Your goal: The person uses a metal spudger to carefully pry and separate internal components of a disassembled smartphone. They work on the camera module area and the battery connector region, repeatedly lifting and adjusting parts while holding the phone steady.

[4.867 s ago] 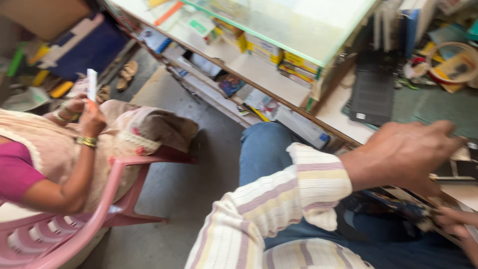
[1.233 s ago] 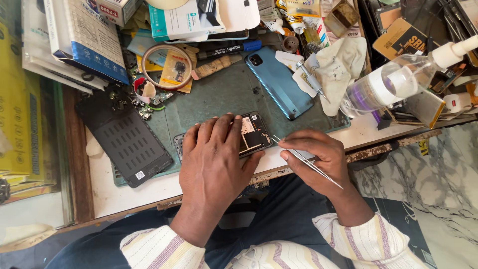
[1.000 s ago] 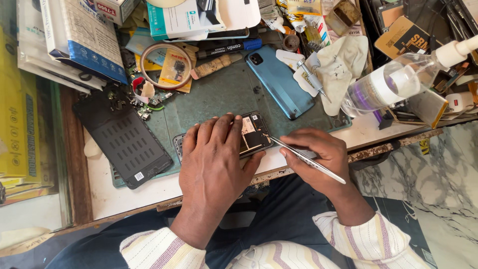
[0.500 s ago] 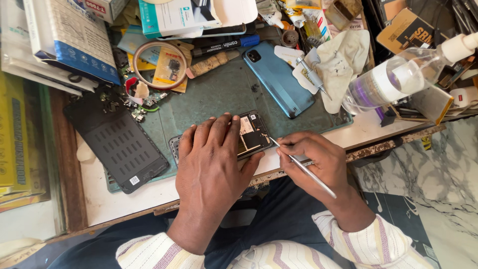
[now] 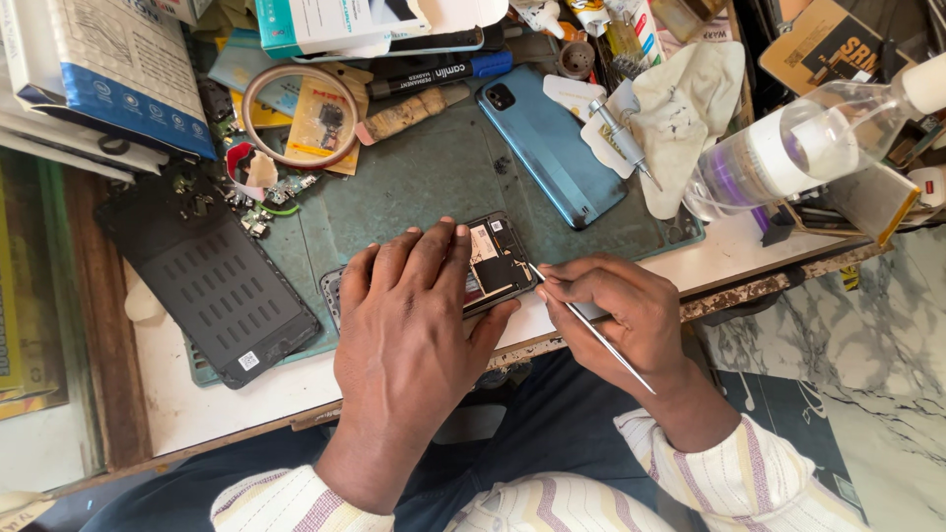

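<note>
1. The single head view looks steeply down from just above the worktop (image 5: 177,414).
2. It faces forward over the person's lap, close in.
3. The worktop's near edge crosses mid-frame.
</note>
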A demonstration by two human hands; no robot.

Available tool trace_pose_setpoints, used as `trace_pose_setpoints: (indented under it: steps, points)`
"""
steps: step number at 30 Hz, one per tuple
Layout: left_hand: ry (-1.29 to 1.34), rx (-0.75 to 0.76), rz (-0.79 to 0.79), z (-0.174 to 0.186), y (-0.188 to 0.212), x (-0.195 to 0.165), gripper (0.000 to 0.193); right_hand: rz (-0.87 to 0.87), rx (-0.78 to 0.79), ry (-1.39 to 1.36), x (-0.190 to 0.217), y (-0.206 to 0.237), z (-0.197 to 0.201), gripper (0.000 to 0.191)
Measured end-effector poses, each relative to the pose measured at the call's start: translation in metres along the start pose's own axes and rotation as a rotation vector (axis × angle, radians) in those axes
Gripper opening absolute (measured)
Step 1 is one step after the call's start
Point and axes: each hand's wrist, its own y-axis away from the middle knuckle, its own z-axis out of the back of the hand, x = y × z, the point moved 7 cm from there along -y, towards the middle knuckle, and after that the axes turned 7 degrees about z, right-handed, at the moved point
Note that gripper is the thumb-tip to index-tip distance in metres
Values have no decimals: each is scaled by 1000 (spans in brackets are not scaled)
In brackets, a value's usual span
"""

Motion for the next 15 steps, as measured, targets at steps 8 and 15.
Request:
trace_pose_setpoints:
  steps: [8,15]
  points:
    - [4,-2,-3,0,-1,-1,70,0,-39,-17,-4,2,0,15]
    - [0,-3,1,6,1,-5,67,-145,-75,-191,-22,12,0,10]
